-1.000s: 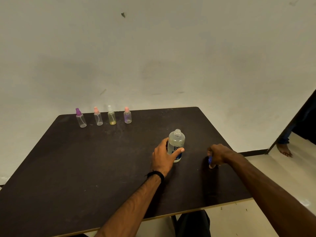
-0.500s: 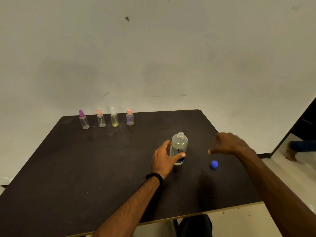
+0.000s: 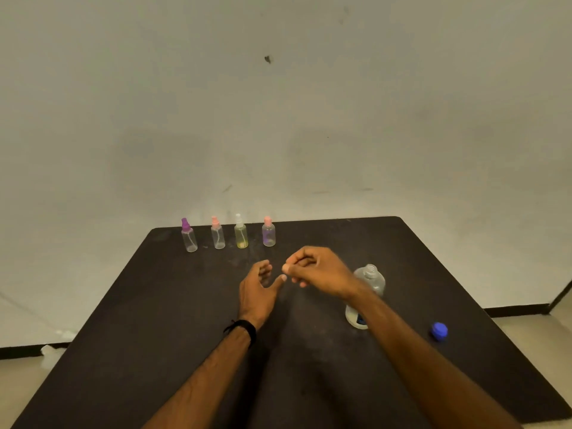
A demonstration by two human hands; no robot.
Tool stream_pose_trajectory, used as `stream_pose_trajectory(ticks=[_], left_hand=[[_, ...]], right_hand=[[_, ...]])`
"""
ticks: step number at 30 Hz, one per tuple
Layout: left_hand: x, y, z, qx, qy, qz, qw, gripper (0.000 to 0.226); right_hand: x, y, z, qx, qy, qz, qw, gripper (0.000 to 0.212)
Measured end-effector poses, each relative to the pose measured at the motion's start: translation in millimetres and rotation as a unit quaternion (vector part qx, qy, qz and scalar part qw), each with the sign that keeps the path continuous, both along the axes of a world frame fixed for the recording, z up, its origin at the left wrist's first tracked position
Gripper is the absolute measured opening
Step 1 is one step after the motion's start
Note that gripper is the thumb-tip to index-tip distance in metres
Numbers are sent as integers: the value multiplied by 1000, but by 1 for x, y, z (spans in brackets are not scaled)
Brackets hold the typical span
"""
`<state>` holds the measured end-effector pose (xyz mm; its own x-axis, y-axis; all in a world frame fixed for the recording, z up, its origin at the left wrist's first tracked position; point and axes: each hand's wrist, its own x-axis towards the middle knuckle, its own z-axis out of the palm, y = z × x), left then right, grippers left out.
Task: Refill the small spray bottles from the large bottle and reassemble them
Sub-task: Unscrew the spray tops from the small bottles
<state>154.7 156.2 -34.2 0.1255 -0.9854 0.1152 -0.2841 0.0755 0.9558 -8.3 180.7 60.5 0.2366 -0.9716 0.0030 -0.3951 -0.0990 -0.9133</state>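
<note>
Dark brown and flat, the surface [image 3: 154, 320] holds all the bottles. Four small clear plastic spray bottles stand in a row near the far edge, by the pale wall [image 3: 278, 119]. From the left there is the small bottle with the purple top [image 3: 188, 235], the small bottle with the pink top [image 3: 218, 233], the small yellowish bottle with the white top [image 3: 240, 231] and the small purplish bottle with the pink top [image 3: 268, 231]. All four have their tops on and stand apart from each other.

The big clear plastic bottle [image 3: 370, 280] stands upright on the right side, with no cap on its neck. The right forearm crosses in front of it and hides part of it. The round blue cap [image 3: 439, 331] lies on the surface, well to the right of the big bottle.

Both hands are above the middle of the surface, close to each other. The left hand [image 3: 258, 289] has a black band [image 3: 243, 328] on its wrist. Its grip is apart, with loose fingers that hold nothing. The right hand [image 3: 318, 269] has its fingers curled in, and nothing shows in its grip. Neither hand touches a bottle.
</note>
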Motion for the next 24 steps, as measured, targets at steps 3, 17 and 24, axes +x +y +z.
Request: stream_pose_trajectory(ticks=[3,17,24], left_hand=[[12,-25,-6,9,-3,11,1000,59],[27,-176,-30,2,-92,22,996,56],[14,-210,-40,-16,-170,35,985,38]], right_hand=[[23,-49,-42,31,-5,-91,995,31],[57,-229,-101,-4,74,-178,981,64],[67,-261,-111,-42,106,-118,986,57]])
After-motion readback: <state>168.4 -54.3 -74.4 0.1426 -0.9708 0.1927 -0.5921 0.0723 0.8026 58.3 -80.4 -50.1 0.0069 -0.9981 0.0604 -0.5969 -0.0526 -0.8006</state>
